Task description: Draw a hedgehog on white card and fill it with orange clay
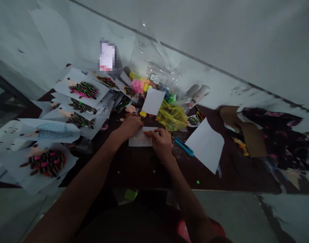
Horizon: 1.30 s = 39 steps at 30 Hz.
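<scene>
A small sheet of white paper (134, 142) with a faint drawing lies on the dark table in front of me. My right hand (163, 142) rests over its right side, fingers bent, the tips at an orange piece that looks like modelling clay (147, 133). At the sheet's upper left edge is my left hand (133, 126), its fingers curled down and close together; what they hold, if anything, is hidden. Just beyond that hand sit a pale peach lump (130, 109) and a small yellow disc (143, 114).
Paper sheets with seed-covered hedgehog pictures (83, 89) are piled at left. Behind the hands are a blank white card (153, 101), a yellow plastic bag (173, 116) and colourful clay packs (137, 85). To the right lie a blue cutter (183, 146), white paper (206, 145) and dark floral cloth (273, 130).
</scene>
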Motion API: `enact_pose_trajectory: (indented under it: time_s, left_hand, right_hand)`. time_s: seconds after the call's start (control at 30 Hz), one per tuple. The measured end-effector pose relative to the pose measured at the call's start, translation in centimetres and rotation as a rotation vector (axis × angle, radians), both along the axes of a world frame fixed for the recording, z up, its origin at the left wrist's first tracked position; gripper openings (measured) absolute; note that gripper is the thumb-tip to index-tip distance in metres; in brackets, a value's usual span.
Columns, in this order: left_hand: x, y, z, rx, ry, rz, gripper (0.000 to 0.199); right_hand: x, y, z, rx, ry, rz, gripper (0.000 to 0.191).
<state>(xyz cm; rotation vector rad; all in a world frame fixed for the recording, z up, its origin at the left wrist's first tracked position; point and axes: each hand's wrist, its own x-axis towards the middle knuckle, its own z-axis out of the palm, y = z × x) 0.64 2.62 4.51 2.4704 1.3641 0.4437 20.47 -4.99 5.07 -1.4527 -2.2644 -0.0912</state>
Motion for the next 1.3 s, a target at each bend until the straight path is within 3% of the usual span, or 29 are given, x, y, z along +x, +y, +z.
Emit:
enact_pose_trajectory:
  time_s: [0.23, 0.43, 0.83, 1.3]
  left_hand:
    - [-0.2, 0.0, 0.5, -0.007, 0.092, -0.011, 0.031]
    - [0.0, 0.1, 0.7, -0.015, 0.114, -0.017, 0.031]
    - [-0.5, -0.5, -0.8, -0.015, -0.072, -0.037, 0.027]
    - [-2.3, 0.2, -1.2, -0.157, -0.212, -0.102, 0.031]
  right_hand:
    - [-1.2, -2.0, 0.5, -0.038, -0.124, 0.059, 0.025]
    - [-1.8, -1.6, 0.1, -0.057, -0.18, 0.076, 0.029]
    - [-2.3, -0.9, -0.1, -0.1, -0.177, 0.099, 0.024]
    - [-2.7, -1.5, -0.3, -0.104, -0.134, 0.179, 0.024]
